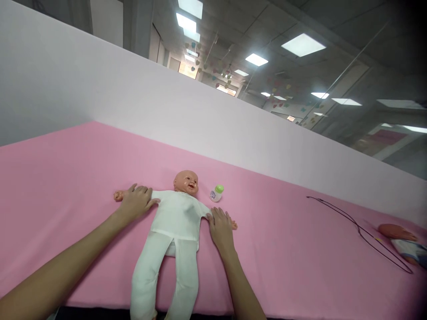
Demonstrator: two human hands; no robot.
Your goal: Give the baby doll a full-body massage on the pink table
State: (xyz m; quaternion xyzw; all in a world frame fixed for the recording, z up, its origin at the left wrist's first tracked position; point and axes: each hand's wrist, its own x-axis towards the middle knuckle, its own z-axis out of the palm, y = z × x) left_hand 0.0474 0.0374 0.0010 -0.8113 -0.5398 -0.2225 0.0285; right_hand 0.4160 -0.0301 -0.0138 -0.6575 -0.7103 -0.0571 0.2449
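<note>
A baby doll (pixel 176 218) in a white top and white trousers lies on its back on the pink surface (pixel 273 249), head toward the wall and arms spread. Over the doll's arm on the left side lies my left hand (pixel 136 202), its fingers across the sleeve and the doll's small hand showing beyond. My right hand (pixel 220 226) rests on the doll's other arm, fingers pointing up the picture, with the doll's other hand sticking out at the right. Near the doll's head stands a small bottle (pixel 216 194) with a green cap, touched by neither hand.
A dark looped cord (pixel 350 218) lies on the pink surface at the right. Beside it, at the right edge, is a second doll (pixel 402 240) in white and blue. A white partition (pixel 200 120) runs behind the surface.
</note>
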